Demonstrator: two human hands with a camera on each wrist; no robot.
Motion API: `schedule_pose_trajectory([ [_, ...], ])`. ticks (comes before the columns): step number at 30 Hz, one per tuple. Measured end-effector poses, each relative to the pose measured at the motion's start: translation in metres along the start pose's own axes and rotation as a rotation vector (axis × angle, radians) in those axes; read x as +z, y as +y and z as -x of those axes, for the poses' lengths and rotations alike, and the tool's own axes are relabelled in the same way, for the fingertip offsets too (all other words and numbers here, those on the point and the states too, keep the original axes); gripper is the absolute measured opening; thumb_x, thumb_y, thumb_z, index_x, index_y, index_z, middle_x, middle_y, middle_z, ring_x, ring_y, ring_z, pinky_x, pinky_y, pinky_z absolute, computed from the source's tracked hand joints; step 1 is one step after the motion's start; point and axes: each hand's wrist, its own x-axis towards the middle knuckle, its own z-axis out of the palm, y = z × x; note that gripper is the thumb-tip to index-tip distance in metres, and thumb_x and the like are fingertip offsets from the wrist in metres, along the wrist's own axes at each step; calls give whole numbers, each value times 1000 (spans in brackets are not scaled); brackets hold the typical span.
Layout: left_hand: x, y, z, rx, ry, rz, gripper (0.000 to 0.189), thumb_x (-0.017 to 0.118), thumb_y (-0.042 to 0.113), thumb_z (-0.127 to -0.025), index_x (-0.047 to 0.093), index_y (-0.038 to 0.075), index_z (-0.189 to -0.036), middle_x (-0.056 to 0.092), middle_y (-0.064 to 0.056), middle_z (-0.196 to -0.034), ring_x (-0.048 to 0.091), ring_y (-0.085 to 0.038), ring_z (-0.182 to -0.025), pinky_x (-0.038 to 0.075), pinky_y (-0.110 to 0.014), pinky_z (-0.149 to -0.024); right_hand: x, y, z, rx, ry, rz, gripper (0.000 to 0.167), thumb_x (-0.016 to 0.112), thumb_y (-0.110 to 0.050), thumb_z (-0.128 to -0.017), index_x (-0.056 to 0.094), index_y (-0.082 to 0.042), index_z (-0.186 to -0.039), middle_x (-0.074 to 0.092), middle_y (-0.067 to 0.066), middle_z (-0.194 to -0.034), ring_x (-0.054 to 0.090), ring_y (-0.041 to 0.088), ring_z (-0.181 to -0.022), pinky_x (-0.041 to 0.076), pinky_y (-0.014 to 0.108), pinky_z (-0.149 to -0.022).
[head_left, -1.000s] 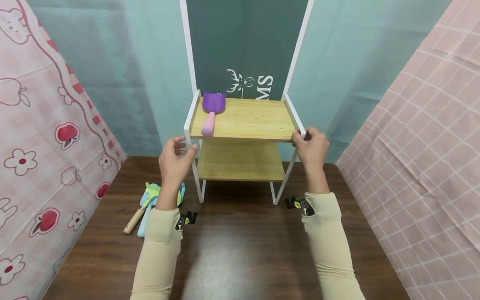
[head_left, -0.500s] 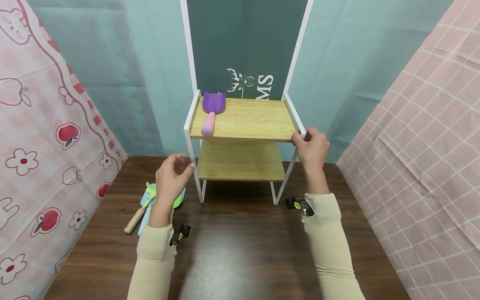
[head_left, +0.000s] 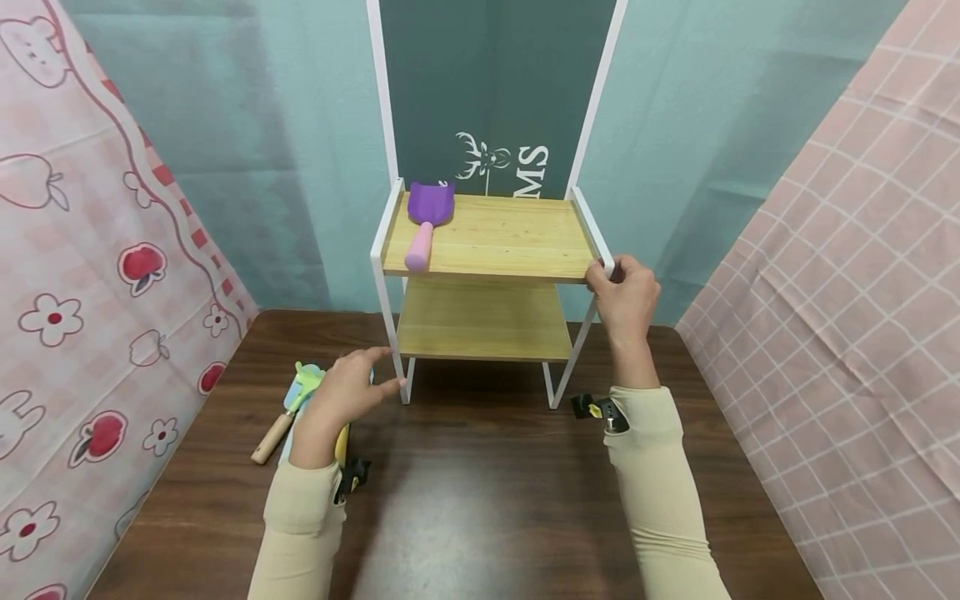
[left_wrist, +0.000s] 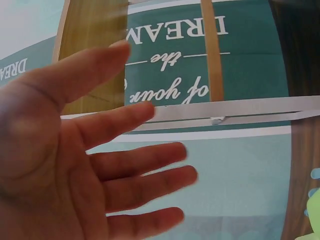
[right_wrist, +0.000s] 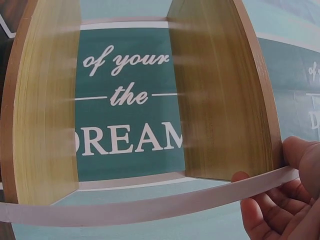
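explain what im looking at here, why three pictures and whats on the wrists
One person works with bare hands and wears three cameras: one on the head looking down, and one on each wrist, the small black clips at the sleeves. The head view shows a white-framed wooden shelf rack on a dark table. The right hand grips the rack's front right corner; its wrist view shows that close up. The left hand is open, holding nothing, above some toy garden tools. A purple toy shovel lies on the top shelf.
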Motion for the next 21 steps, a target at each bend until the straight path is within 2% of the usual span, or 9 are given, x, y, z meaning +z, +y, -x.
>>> schedule_pose_trajectory([
  [3,3,-4,2,-10,-42,-19,57,65,35,-87,50,4,-133,50,-23,-128,47,-42,-113,41,-56,-85,0,0,0,-8,0,-9,24,60,-25,-83,65,-2,-77,65,12,-70,52,22,-60,36,29,-52],
  [10,13,-16,10,9,6,-25,44,67,30,-86,59,4,-122,55,-23,-118,50,-42,-107,43,-54,-81,1,2,1,-20,17,-18,24,61,-25,-83,64,-2,-75,65,12,-70,51,22,-60,35,28,-52],
  [15,21,-25,15,9,26,-77,44,69,29,-85,61,4,-119,58,-22,-111,55,-38,-96,48,-49,-70,1,2,0,-13,13,-22,25,61,-25,-83,65,-2,-76,66,13,-72,52,22,-61,36,28,-53],
  [21,32,-37,22,-9,7,-114,45,69,30,-84,61,2,-119,59,-22,-110,56,-38,-98,48,-49,-73,1,2,0,-14,13,-32,24,61,-25,-83,66,-2,-76,66,12,-71,54,21,-62,36,27,-52],
])
